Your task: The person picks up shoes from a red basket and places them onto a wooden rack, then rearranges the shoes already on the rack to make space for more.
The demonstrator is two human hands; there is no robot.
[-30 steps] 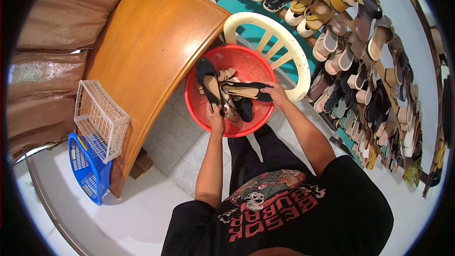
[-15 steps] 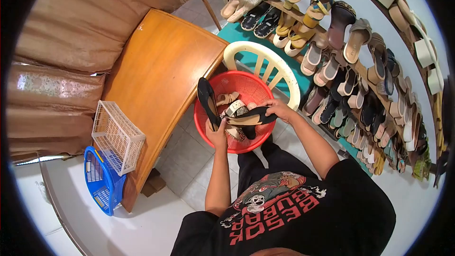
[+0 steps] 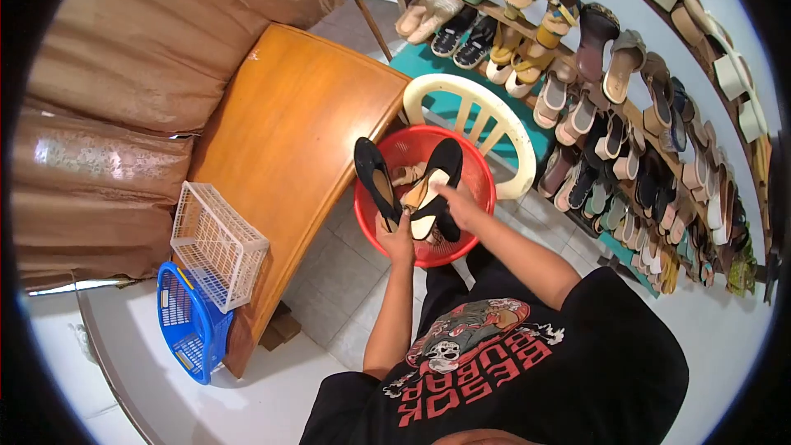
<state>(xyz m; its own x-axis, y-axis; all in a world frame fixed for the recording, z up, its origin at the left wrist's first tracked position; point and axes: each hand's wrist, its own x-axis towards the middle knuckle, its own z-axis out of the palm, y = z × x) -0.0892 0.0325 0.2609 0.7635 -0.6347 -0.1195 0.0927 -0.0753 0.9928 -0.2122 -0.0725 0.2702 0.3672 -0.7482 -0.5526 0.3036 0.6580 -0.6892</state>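
Observation:
A black flat shoe (image 3: 375, 179) leans toe-up over the left side of a red basket (image 3: 488, 177). Beside it is a second black shoe (image 3: 447, 156), with a pale insole showing. My left hand (image 3: 397, 239) is closed round the heel ends of both shoes, its thumb on top between them. At the right edge of the second shoe, my right hand (image 3: 463, 208) grips its side, with the fingertips over the insole. Under the shoes, a beige sandal (image 3: 408, 174) and other footwear lie in the basket, partly hidden.
A wooden table (image 3: 288, 115) stands to the left, with a white crate (image 3: 216, 245) and a blue basket (image 3: 191, 321) at its near end. Behind the red basket is a cream plastic chair (image 3: 474, 91). Racks of footwear (image 3: 618, 132) line the right side.
The second shoe has swung from pointing right to pointing away from me, beside the first. My right hand has shifted from its toe to its side. The view has moved slightly.

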